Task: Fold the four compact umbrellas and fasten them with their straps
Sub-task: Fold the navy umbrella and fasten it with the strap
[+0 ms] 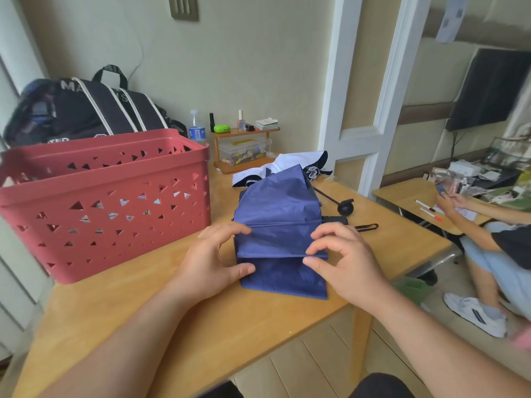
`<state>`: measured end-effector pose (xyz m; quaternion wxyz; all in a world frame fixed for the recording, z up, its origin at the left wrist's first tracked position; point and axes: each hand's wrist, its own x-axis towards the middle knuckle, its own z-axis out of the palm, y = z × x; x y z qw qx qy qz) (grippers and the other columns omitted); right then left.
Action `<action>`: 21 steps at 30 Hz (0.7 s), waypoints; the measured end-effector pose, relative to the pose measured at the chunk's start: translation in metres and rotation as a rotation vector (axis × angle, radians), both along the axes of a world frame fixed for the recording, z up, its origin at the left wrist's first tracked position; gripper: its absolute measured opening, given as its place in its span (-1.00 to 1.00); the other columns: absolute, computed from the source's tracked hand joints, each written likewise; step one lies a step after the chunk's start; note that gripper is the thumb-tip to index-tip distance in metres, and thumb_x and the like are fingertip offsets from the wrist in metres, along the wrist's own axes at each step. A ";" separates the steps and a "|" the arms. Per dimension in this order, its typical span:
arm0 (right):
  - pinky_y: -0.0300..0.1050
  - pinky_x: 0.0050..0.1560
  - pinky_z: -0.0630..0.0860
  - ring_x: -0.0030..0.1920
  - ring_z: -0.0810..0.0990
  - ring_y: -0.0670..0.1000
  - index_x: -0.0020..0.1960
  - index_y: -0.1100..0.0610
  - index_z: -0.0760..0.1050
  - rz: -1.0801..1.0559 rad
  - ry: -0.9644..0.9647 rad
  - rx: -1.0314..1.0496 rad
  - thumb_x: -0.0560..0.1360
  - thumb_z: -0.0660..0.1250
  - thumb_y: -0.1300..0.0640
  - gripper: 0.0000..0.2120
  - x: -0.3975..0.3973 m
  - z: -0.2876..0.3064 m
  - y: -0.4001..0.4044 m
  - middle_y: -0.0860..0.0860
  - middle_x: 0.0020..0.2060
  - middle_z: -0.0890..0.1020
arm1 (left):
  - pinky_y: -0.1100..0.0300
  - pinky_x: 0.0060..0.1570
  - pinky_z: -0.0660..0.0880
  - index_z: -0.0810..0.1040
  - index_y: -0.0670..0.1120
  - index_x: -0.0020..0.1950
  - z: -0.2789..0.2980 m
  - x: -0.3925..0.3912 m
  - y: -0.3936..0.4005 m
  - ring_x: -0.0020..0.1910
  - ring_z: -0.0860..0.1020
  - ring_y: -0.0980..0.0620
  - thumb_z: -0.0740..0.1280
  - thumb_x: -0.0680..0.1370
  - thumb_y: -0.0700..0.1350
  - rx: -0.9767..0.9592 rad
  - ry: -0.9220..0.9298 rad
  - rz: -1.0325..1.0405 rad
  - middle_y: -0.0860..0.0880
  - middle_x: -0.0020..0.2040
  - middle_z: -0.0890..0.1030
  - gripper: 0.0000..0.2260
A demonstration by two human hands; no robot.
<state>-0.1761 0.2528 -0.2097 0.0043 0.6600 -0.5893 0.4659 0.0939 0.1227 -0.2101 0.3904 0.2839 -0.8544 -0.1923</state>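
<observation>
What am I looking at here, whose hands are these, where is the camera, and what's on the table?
No machine is at work here: a person wears one wide-angle camera on the head, which looks forward and down, so the two arms reaching in from below are their own. The left hand and the right hand pinch folds of a navy blue umbrella lying on the wooden table; its canopy is being pleated and is not yet strapped. Behind it lies a white and black umbrella, also loose. A red plastic basket stands on the left, with a black bag behind it. At the right edge another person sits at a second table.
</observation>
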 end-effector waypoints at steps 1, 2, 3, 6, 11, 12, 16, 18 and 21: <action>-0.35 0.27 0.32 0.22 0.49 -0.13 -0.16 -0.20 0.64 0.003 0.024 0.017 0.39 0.63 0.11 -0.75 0.000 -0.001 0.001 -0.25 0.07 0.59 | 0.36 0.32 0.34 0.58 0.29 0.19 -0.001 0.000 -0.001 0.29 0.47 0.31 0.70 0.34 -0.07 -0.053 -0.035 -0.022 0.34 0.23 0.57 -0.47; -0.35 0.27 0.32 0.23 0.48 -0.14 -0.17 -0.21 0.63 0.010 0.050 0.050 0.38 0.64 0.09 -0.75 0.000 -0.002 0.003 -0.26 0.07 0.60 | 0.32 0.32 0.37 0.62 0.24 0.16 -0.003 0.000 -0.002 0.26 0.50 0.30 0.69 0.34 -0.09 -0.091 -0.050 -0.043 0.32 0.21 0.59 -0.51; -0.32 0.28 0.34 0.24 0.48 -0.14 -0.19 -0.22 0.63 0.026 0.075 0.093 0.38 0.64 0.04 -0.78 -0.001 -0.003 0.006 -0.26 0.07 0.60 | 0.27 0.30 0.40 0.67 0.19 0.10 -0.004 0.000 -0.003 0.23 0.53 0.26 0.69 0.35 -0.09 -0.114 -0.055 -0.060 0.29 0.18 0.61 -0.59; -0.24 0.28 0.39 0.27 0.50 -0.12 -0.19 -0.18 0.66 0.138 0.134 0.239 0.38 0.53 -0.23 -0.84 -0.005 -0.007 0.015 -0.28 0.07 0.63 | 0.14 0.27 0.46 0.71 0.18 -0.08 -0.006 0.000 -0.003 0.18 0.57 0.20 0.64 0.36 0.04 -0.130 -0.102 -0.109 0.24 0.09 0.64 -0.80; -0.26 0.26 0.42 0.19 0.55 -0.16 -0.01 -0.08 0.69 0.041 0.061 0.190 0.53 0.40 -0.09 -0.87 -0.014 -0.005 -0.005 -0.27 0.04 0.62 | -0.01 0.27 0.44 0.64 0.18 0.14 -0.006 -0.013 0.002 0.17 0.54 0.19 0.40 0.55 0.18 -0.145 -0.156 -0.073 0.28 0.10 0.63 -0.79; -0.31 0.26 0.39 0.19 0.55 -0.20 0.06 -0.08 0.68 -0.001 0.072 0.180 0.55 0.42 -0.02 -0.88 -0.019 -0.004 -0.016 -0.27 0.07 0.60 | 0.04 0.27 0.44 0.63 0.16 0.18 -0.002 -0.020 0.002 0.18 0.53 0.20 0.36 0.58 0.14 -0.157 -0.118 -0.038 0.28 0.13 0.62 -0.79; -0.31 0.11 0.42 0.06 0.57 -0.20 0.13 -0.10 0.65 -0.053 0.102 0.286 0.57 0.42 0.04 -0.86 -0.036 0.002 -0.057 -0.24 0.08 0.57 | 0.14 0.33 0.42 0.63 0.08 0.28 0.011 -0.048 -0.015 0.28 0.53 0.11 0.33 0.63 -0.06 -0.058 -0.249 0.048 0.17 0.24 0.63 -0.76; -0.22 0.09 0.46 0.00 0.57 -0.16 0.15 -0.08 0.64 -0.080 0.133 0.350 0.57 0.44 -0.01 -0.83 -0.043 0.002 -0.071 -0.22 0.05 0.55 | 0.06 0.38 0.40 0.54 0.12 0.41 0.008 -0.054 -0.030 0.37 0.48 -0.01 0.27 0.60 0.11 -0.064 -0.493 0.093 0.11 0.35 0.56 -0.62; -0.13 0.24 0.48 0.14 0.55 -0.09 0.26 -0.06 0.62 -0.100 0.182 0.444 0.51 0.48 -0.15 -0.63 -0.051 -0.004 -0.079 -0.16 0.11 0.53 | -0.03 0.51 0.21 0.29 0.24 0.59 -0.002 -0.048 -0.041 0.54 0.25 -0.02 0.03 0.54 0.44 -0.113 -0.783 0.099 0.14 0.54 0.31 -0.35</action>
